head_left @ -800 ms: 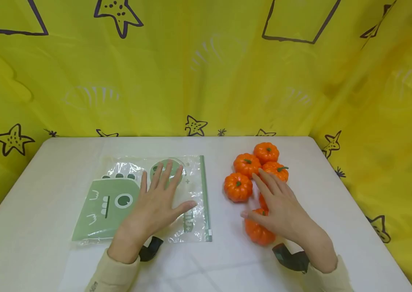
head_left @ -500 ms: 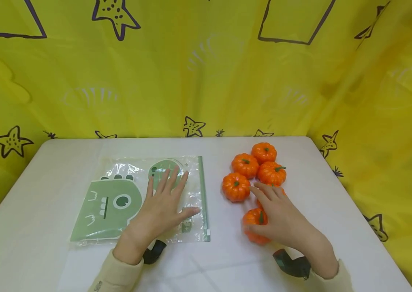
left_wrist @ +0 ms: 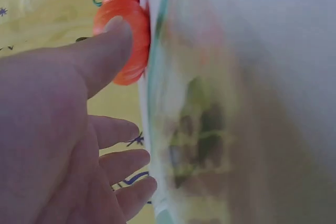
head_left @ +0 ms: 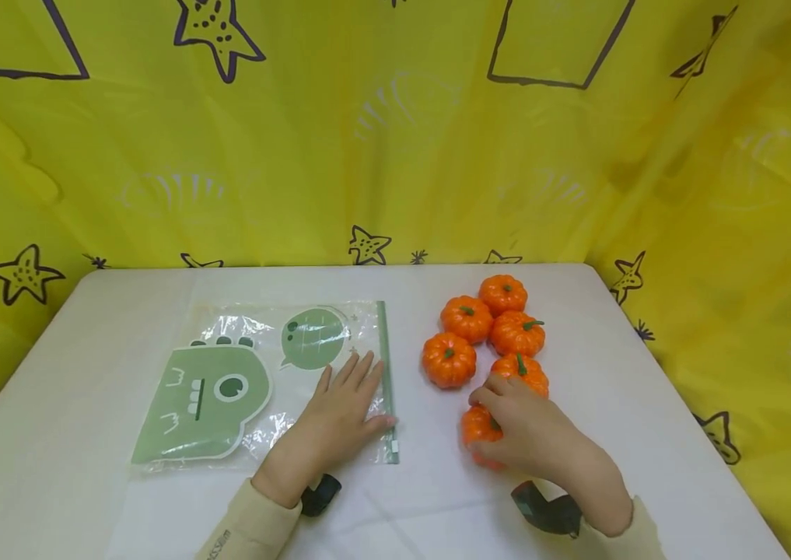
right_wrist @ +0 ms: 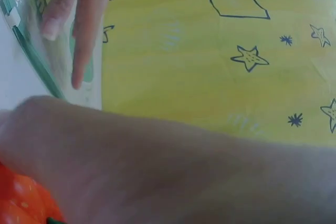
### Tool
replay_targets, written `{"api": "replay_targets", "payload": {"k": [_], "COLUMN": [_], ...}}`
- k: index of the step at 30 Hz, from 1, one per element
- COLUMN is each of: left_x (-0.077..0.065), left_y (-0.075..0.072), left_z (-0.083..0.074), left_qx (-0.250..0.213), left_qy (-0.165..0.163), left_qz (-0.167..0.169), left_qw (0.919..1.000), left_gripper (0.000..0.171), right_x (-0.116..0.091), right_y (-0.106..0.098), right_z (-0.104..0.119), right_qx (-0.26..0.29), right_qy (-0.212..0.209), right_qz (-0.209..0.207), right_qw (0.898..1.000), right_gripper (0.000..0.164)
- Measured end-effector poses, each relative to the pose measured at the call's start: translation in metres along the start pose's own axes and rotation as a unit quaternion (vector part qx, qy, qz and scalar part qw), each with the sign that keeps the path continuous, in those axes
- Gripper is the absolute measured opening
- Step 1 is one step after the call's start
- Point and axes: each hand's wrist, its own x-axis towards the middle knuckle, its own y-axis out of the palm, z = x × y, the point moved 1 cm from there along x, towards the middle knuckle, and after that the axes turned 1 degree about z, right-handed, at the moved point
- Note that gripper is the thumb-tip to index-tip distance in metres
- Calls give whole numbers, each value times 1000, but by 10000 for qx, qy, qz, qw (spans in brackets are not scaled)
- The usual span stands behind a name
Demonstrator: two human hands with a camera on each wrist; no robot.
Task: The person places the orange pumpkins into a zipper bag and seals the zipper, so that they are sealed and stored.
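Observation:
A zip bag (head_left: 216, 404), clear with a green monster print, lies flat on the table. My left hand (head_left: 339, 416) is over its right part with straight, spread fingers, close to the green zip strip (head_left: 385, 350). The left wrist view shows that hand's thumb (left_wrist: 107, 51) overlapping small orange pumpkins (left_wrist: 123, 66) beyond the strip. My right hand (head_left: 542, 428) curls its fingers and thumb round the nearest small pumpkin (head_left: 477, 428), hiding much of it. Another pumpkin (head_left: 523, 372) sits just beyond the fingers. In the right wrist view the hand and wrist (right_wrist: 105, 150) cover most of the pumpkins.
Several more small pumpkins (head_left: 449, 360) with green stems cluster farther back on the right of the white table (head_left: 381, 513). A yellow curtain (head_left: 311, 155) with drawn stars stands behind and beside the table. Dark camera mounts (head_left: 545, 509) sit at both wrists.
My left hand has slid right and nearer me, toward the zip strip. My right hand has drawn back from above the pumpkins and closed its fingers round the nearest one.

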Motion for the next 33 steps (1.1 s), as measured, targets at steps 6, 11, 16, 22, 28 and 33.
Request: {"api": "replay_targets", "payload": {"k": [6, 11, 16, 22, 28, 33], "left_x": [0, -2, -6, -8, -9, -10], "left_y": [7, 7, 6, 7, 7, 4], "left_z": [1, 0, -2, -3, -6, -7], "left_qx": [319, 596, 664, 607, 676, 637], "left_qy": [103, 177, 173, 133, 51, 6], "left_qz": [-20, -106, -60, -96, 5, 89], "left_qw": [9994, 9980, 9976, 9980, 9977, 9979], "left_gripper": [82, 80, 80, 80, 82, 84], "right_x": [-1, 6, 16, 28, 36, 40], "right_y": [1, 4, 7, 8, 8, 9], "right_z": [3, 8, 12, 16, 19, 21], "right_qx": [66, 49, 8, 53, -150, -378], "right_qy": [91, -159, -231, -54, -60, -186], "right_qz": [152, -184, -399, -365, -503, -737], "right_qw": [9998, 9997, 9989, 9993, 9986, 9964], "right_gripper": [56, 54, 56, 60, 60, 58]}}
